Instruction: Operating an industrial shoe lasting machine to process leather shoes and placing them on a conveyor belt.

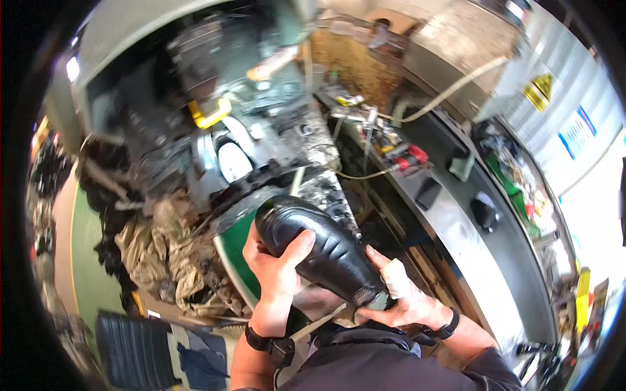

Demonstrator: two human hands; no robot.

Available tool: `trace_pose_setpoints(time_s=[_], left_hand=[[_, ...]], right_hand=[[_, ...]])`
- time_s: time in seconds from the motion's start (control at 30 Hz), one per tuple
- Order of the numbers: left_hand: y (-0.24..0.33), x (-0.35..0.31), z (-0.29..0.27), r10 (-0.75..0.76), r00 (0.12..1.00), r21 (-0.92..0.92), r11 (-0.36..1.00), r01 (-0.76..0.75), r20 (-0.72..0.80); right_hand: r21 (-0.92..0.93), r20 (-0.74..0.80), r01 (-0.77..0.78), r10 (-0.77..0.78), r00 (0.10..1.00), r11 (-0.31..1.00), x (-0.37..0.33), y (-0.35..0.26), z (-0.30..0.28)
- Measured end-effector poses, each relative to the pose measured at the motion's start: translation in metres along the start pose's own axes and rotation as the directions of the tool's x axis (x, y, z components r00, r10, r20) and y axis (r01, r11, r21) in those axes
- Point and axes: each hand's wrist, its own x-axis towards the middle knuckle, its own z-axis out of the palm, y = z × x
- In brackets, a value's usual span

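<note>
A black leather shoe upper [326,244], apparently stretched over a form, lies slanted across both hands in front of my body. My left hand [277,264] wraps round its rounded toe end, thumb pressed on top. At the narrower end, low and to the right, my right hand [407,296] grips it with the fingers along the side. A pale wrapping [394,270] covers one of that hand's fingers. A greenish-grey patch [378,301] shows at this end. What the undersides of my fingers touch is hidden.
Ahead stands a dark machine with a yellow bracket [212,114] and a white sole-shaped piece [235,161]. To the right runs a dark conveyor belt [502,251] carrying a black item [485,212]. Red-handled tools [411,158] lie on its ledge; crumpled tan cloth [147,244] is at left.
</note>
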Motion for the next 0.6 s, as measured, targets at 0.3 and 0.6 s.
trace_pose_setpoints(time_s=[0.3,0.6], left_hand=[[-0.119,-0.046,0.123,-0.49,0.866,0.03,0.871,0.49,0.103],[-0.295,-0.109,0.181,-0.764,0.398,0.689,0.637,0.346,0.508]], right_hand=[[0.007,-0.668,-0.183,0.141,0.731,0.983,-0.13,0.001,-0.047],[0.767,-0.513,0.324,0.832,-0.209,0.554,-0.437,0.09,-0.177]])
